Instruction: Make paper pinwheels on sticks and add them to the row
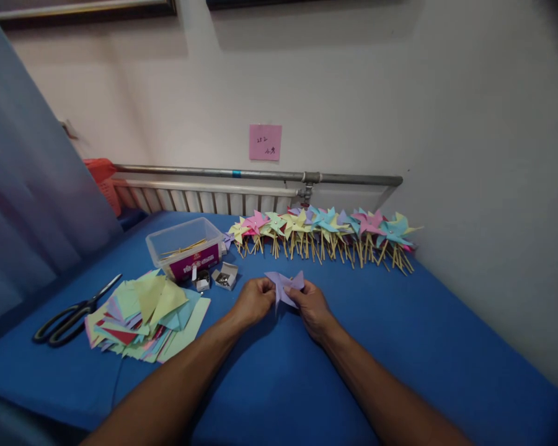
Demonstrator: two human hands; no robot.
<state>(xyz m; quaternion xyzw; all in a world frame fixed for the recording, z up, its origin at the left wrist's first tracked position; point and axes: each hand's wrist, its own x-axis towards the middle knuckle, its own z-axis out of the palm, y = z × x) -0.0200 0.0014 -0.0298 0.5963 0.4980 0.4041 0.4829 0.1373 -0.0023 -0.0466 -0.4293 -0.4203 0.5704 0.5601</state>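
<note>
A purple paper pinwheel [283, 286] is held between both hands above the blue table, its blades folded inward. My left hand [256, 298] pinches its left side, fingers closed. On the other side my right hand [312, 303] grips it, the thumb pressed on the paper near the middle. Whether a pin or stick is fixed to it is hidden. Just beyond my left hand stand two small open boxes, one [225, 276] with small metal pieces inside and a second box [201, 280] beside it.
Finished pinwheels on sticks [325, 229] lie in a row along the wall. A clear plastic tub [204, 232] holds thin sticks. Coloured paper sheets [144, 316] are piled at the left, with black-handled scissors [77, 313] beside them. The radiator [204, 192] runs behind the blue table [376, 371].
</note>
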